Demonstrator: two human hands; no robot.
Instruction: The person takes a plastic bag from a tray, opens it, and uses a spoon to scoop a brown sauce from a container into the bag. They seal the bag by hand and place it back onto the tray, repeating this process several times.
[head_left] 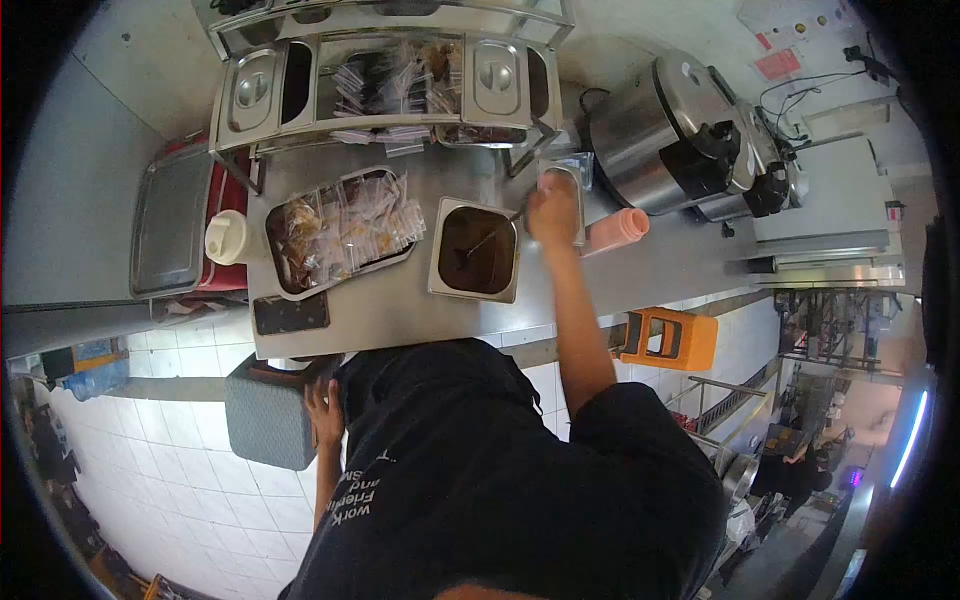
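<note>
My right hand (552, 212) reaches over the steel counter (400, 300) and grips the handle of a long spoon (490, 238). The spoon's bowl lies in a square steel pan (477, 252) filled with dark brown sauce. My left hand (325, 412) hangs low beside my body, fingers spread, resting against the edge of a grey padded stool (268, 412). It holds nothing.
A tray of small sachets (340, 230) sits left of the sauce pan. Lidded steel containers (385, 80) stand behind. A large steel cooker (680, 135), a pink bottle (618, 230), a white cup (226, 237), a dark phone (290, 314) and an orange stool (668, 338) are around.
</note>
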